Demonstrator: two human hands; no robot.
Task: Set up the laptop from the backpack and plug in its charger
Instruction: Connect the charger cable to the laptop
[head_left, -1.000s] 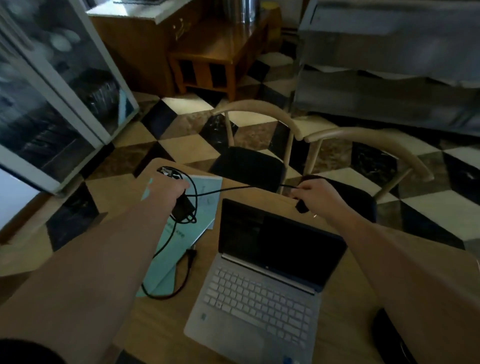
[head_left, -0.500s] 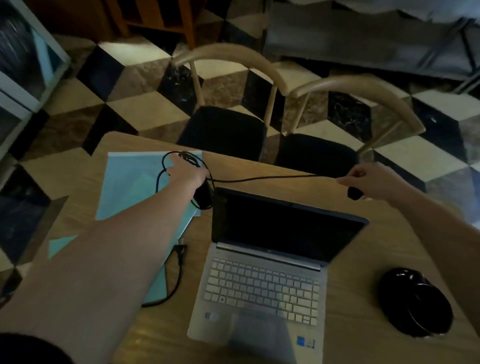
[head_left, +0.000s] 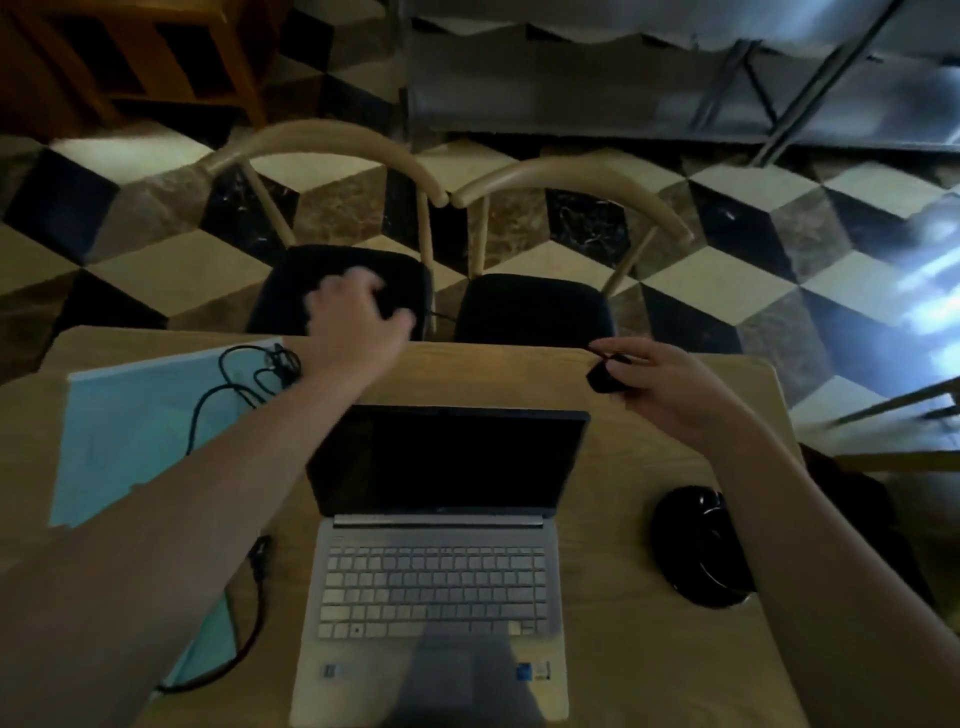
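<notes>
We are holding the charger plug (head_left: 602, 375) in our right hand (head_left: 670, 389) at right of centre; our left hand (head_left: 353, 322) is spreading open above the open laptop (head_left: 436, 561) lying mid-surface.

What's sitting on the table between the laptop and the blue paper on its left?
In the head view, the black charger cable runs between the laptop and the blue paper, partly hidden by the left forearm; otherwise bare table.

I saw a silver laptop (head_left: 436, 582) with black screen, pale blue folder (head_left: 140, 421), black cable (head_left: 228, 395), and cube-patterned floor (head_left: 727, 249).
</notes>
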